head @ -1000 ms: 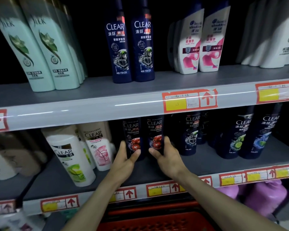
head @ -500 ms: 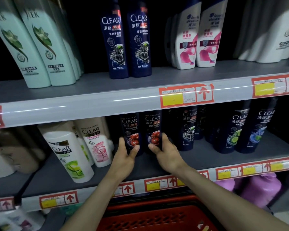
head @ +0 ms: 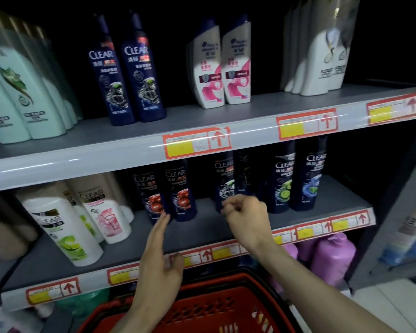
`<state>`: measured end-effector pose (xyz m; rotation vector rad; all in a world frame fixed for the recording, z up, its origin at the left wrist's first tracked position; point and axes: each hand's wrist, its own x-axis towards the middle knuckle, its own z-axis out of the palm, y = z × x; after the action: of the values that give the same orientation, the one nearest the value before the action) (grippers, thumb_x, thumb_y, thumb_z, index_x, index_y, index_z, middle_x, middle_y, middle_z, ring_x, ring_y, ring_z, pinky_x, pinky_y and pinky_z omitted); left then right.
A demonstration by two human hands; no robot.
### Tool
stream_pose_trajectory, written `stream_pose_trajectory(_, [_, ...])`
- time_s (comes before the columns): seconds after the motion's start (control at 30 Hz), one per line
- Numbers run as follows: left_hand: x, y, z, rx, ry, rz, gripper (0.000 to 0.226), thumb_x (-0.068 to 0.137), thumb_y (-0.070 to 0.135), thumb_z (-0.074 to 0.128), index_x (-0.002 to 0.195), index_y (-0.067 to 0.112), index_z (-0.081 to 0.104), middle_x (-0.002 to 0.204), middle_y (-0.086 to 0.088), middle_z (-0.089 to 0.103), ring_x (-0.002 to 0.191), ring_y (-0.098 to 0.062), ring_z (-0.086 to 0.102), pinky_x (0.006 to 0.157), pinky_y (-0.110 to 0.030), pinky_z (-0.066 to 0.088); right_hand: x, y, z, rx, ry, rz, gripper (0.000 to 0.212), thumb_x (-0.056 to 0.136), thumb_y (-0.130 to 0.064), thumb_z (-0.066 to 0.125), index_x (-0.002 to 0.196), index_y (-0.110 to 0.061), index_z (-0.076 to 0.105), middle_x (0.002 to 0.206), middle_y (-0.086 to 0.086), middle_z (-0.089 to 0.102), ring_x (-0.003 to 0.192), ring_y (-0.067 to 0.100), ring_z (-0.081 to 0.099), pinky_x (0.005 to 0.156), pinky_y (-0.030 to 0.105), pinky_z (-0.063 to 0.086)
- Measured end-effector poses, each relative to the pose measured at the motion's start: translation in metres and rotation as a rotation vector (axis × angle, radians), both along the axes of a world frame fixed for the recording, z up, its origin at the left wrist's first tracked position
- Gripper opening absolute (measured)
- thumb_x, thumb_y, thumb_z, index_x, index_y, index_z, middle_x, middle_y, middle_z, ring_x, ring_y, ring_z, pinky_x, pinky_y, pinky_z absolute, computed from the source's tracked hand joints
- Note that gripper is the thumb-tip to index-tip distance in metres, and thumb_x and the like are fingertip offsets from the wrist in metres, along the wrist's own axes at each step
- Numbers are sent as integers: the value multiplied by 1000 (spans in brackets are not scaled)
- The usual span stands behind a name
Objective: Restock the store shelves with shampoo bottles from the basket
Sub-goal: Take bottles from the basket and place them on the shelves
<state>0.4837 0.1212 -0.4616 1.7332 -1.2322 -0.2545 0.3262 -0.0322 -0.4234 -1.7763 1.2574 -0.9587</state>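
Observation:
Two dark CLEAR shampoo bottles with red fruit labels point(head: 171, 191) stand side by side on the middle shelf point(head: 202, 229). My left hand point(head: 160, 251) is flat and open just below and in front of them, fingertips near the left bottle's base, holding nothing. My right hand point(head: 246, 217) hovers to the right with fingers loosely curled, empty, in front of another dark CLEAR bottle point(head: 223, 181). The red basket point(head: 202, 306) sits below my arms; its contents are hidden.
White CLEAR bottles point(head: 63, 227) lean at the middle shelf's left, dark CLEAR bottles point(head: 298, 176) stand at its right. The upper shelf point(head: 130, 152) holds mint, navy, white-pink and white bottles. Purple bottles point(head: 332, 255) sit on the lowest level.
Both hands have let go of the two red-label bottles and drawn back. My right hand moved rightward and curled; my left hand dropped lower. The view shifted to the right.

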Motion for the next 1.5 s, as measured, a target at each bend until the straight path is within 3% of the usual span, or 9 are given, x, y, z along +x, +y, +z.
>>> stream_pose_trajectory(0.17, [-34, -33, -1, 94, 83, -143, 85, 98, 17, 64, 158, 53, 16, 161, 38, 17, 147, 11, 21, 113, -21, 30, -29, -27, -5, 73, -112, -12, 44, 93, -14, 60, 138, -16, 60, 110, -7, 68, 98, 7, 64, 81, 12, 49])
stream_pose_trajectory(0.33, [-42, -107, 19, 141, 332, -165, 91, 92, 20, 66, 163, 35, 11, 163, 18, 21, 150, -3, 20, 123, -33, 24, -26, -38, -21, 153, -59, 95, 63, 98, -15, 63, 157, -16, 39, 129, 5, 63, 109, 15, 61, 93, 21, 47])
stream_pose_trajectory(0.57, [-34, -167, 27, 176, 573, -47, 62, 52, 10, 58, 114, 12, 52, 117, -9, 64, 120, -31, 58, 99, -42, 51, 2, -50, -18, 243, -204, 193, 67, 93, -6, 59, 155, -22, 41, 130, -8, 61, 116, 7, 55, 100, 22, 43])
stream_pose_trajectory(0.73, [-37, -167, 2, 164, 519, -142, 64, 69, 9, 55, 129, 34, 55, 112, 13, 76, 108, -2, 69, 82, -13, 54, 7, -54, -22, 241, -192, 175, 57, 91, -6, 52, 142, -32, 54, 120, -5, 69, 108, 13, 63, 87, 18, 47])
stream_pose_trajectory(0.9, [-38, -168, 0, 164, 522, -107, 59, 85, 12, 49, 134, 43, 36, 118, 32, 53, 109, 20, 53, 82, -3, 41, 10, -57, -26, 217, -161, 207, 52, 100, -13, 51, 149, -30, 48, 128, -4, 67, 116, 15, 62, 95, 24, 46])
stream_pose_trajectory(1.07, [-38, -167, 1, 179, 527, -125, 73, 78, 13, 49, 147, 35, 41, 134, 9, 62, 126, -7, 57, 108, -30, 43, 9, -55, -28, 174, -167, 208, 47, 102, -11, 52, 146, -29, 51, 122, -10, 66, 112, 10, 60, 94, 20, 43])
stream_pose_trajectory(1.27, [-37, -168, 1, 168, 543, -127, 64, 75, 11, 49, 132, 40, 51, 127, 5, 67, 120, -10, 61, 101, -30, 46, 5, -52, -27, 138, -143, 202, 43, 103, -15, 54, 144, -26, 54, 121, -7, 69, 107, 8, 66, 82, 8, 45])
stream_pose_trajectory(1.4, [-41, -163, 9, 179, 493, -98, 57, 71, 11, 51, 125, 30, 51, 124, -5, 66, 121, -24, 61, 103, -41, 49, -11, -38, -20, 101, -136, 107, 53, 101, -14, 56, 153, -16, 45, 115, -10, 63, 76, -6, 60, 56, -6, 37])
stream_pose_trajectory(1.5, [-48, -156, 11, 192, 378, -68, 62, 83, 5, 55, 141, 20, 41, 139, -7, 60, 133, -30, 54, 105, -43, 48, -35, -25, -12, -81, -138, 52, 31, 96, -20, 53, 121, -23, 71, 94, -18, 71, 90, 6, 69, 71, 10, 53])
